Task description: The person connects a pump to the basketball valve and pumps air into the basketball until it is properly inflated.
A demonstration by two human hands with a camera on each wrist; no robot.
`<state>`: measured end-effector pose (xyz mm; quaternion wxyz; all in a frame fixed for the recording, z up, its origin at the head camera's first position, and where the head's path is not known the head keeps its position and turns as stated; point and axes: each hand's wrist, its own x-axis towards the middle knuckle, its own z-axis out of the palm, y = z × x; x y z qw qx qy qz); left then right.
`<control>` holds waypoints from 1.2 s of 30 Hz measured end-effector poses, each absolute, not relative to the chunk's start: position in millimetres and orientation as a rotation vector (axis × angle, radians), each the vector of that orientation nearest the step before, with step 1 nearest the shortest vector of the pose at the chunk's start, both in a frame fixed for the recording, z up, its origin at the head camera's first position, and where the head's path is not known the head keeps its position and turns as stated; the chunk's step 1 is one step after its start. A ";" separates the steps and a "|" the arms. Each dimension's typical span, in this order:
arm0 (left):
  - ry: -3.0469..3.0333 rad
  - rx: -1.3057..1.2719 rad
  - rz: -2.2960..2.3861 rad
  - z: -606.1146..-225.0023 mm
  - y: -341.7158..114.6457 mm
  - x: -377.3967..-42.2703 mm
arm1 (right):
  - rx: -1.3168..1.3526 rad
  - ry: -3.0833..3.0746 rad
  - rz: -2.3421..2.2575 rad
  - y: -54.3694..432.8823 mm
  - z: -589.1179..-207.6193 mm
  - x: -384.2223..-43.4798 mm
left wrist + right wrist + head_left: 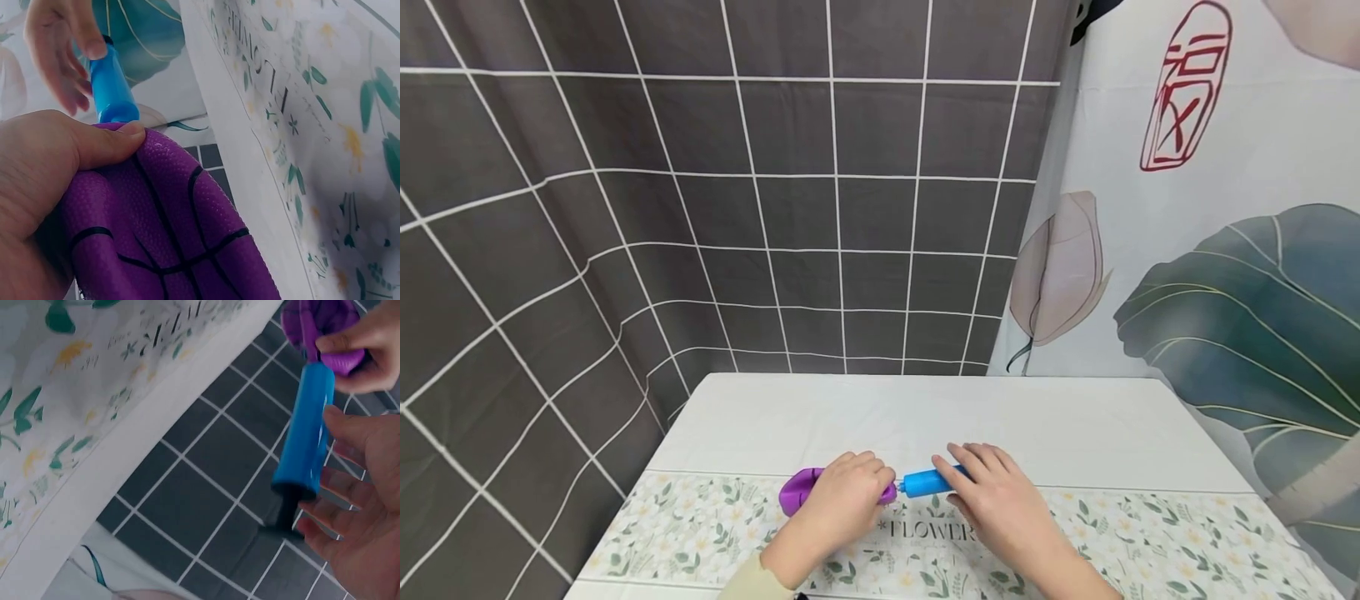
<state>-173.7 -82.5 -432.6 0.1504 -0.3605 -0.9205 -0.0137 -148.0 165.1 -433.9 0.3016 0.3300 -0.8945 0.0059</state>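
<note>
My left hand (pixel 848 493) grips a limp, folded purple ball (pixel 797 490) with black basketball lines, its thumb (pixel 109 140) pressing near the ball's edge. A blue hand pump (pixel 923 483) meets the ball there, and a short metal needle shows between them in the head view. In the right wrist view the pump's black handle (pixel 284 519) extends a little from the barrel. My right hand (pixel 1000 508) is beside the pump, its fingers loosely extended along the barrel and handle. A fingertip touches or nearly touches the barrel.
Both hands are above a white table (pixel 850 417) with a flowered runner (pixel 700 525) printed with lettering. A dark grid-patterned curtain (pixel 790 208) hangs behind and to the left. On the right hangs a white cloth with large leaf prints (pixel 1247 317).
</note>
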 end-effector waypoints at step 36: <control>-2.743 -1.071 -0.199 -448.6 -99.6 -199.2 | 0.244 -2.667 1.084 192.2 -456.7 -159.7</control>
